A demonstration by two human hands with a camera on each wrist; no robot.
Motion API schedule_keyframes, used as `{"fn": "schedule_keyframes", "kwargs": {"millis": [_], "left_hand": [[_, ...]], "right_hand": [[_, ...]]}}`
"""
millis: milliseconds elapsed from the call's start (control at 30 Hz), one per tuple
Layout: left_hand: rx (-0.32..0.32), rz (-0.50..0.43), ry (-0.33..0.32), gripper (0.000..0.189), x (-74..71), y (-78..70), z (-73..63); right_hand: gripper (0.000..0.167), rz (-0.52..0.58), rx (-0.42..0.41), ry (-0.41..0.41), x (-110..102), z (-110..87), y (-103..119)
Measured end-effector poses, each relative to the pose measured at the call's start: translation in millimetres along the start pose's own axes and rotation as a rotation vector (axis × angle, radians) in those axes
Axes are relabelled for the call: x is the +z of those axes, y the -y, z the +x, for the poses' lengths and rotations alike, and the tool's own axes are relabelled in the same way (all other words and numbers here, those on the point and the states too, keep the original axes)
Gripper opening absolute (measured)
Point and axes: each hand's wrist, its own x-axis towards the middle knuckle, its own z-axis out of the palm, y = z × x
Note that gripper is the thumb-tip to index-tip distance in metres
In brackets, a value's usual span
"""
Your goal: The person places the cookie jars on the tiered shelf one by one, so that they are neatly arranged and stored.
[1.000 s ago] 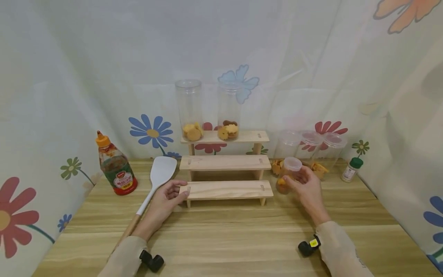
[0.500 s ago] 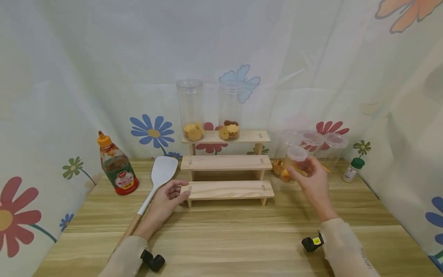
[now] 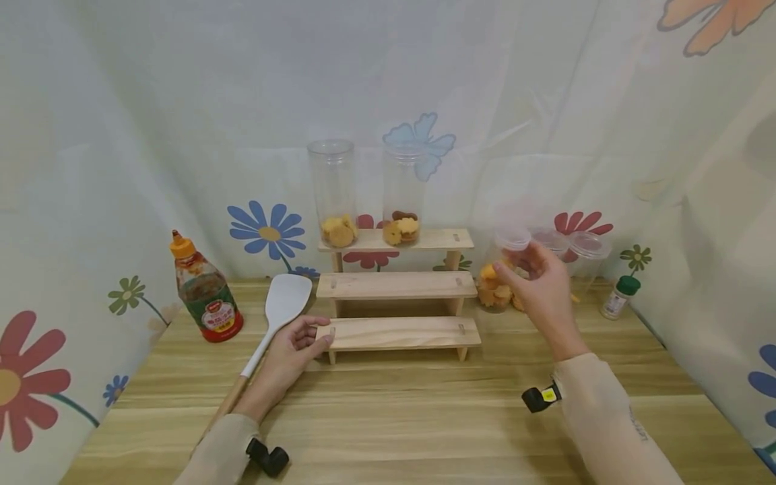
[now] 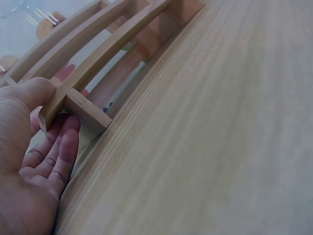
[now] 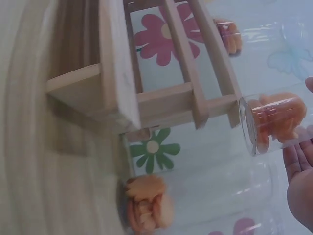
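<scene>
My right hand (image 3: 542, 289) holds a clear lidded jar (image 3: 512, 238) in the air to the right of the wooden tiered rack (image 3: 397, 285). Orange biscuits lie inside, near the jar's bottom (image 5: 281, 117). With the thumb above and fingers below, my left hand (image 4: 41, 147) grips the left end of the rack's lowest tier (image 3: 397, 333). Two tall clear jars, a left one (image 3: 331, 192) and a right one (image 3: 403, 192), stand on the top tier with biscuits at their bottoms. Behind my right hand, more clear jars (image 3: 589, 245) stand on the table, partly hidden.
A ketchup bottle (image 3: 212, 296) stands at the left. Beside it lies a white spatula (image 3: 287, 296) with a wooden handle running under the left forearm. At the far right is a small green-capped bottle (image 3: 621, 296). A floral curtain (image 3: 254, 87) rises behind the table (image 3: 388, 424).
My right hand has raised the jar from low over the table and carried it farther up, ending in front of the standing jars. My left hand keeps its grip on the rack.
</scene>
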Motion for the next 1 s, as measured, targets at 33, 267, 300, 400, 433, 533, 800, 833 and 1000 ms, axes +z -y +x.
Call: {"fn": "schedule_keyframes", "kwargs": {"millis": [33,267,300,400,433,533,800,833,1000], "left_hand": [[0.000,-0.002,0.000,0.037,0.0,-0.1,0.1],[0.009,0.001,-0.004,0.039,0.0,-3.9,-1.3],[0.007,0.002,-0.004,0.039,0.1,-4.2,-1.4],[0.001,0.001,-0.003,0.039,0.3,-4.3,-1.7],[-0.002,0.000,-0.003,0.039,0.4,-4.3,-2.0],[-0.011,-0.003,-0.001,0.039,0.0,-4.3,-2.9],[-0.011,-0.003,0.003,0.038,-0.4,-2.4,-4.9],[-0.006,-0.004,0.005,0.038,-0.3,-2.3,-4.7],[0.000,-0.004,0.007,0.038,-1.1,-2.5,-1.2]], "right_hand": [[0.051,-0.002,-0.004,0.004,2,3.7,4],[0.047,0.012,-0.025,0.030,17,38.0,23],[0.047,0.028,-0.027,0.031,20,43.5,24],[0.045,0.084,-0.037,0.035,29,58.9,25],[0.044,0.105,-0.039,0.035,33,63.8,25],[0.044,0.115,-0.052,0.033,43,77.0,23],[0.043,0.034,-0.021,0.099,65,95.9,14],[0.043,0.033,-0.020,0.101,67,96.5,13],[0.043,0.034,-0.010,0.103,71,100.1,10]]}}
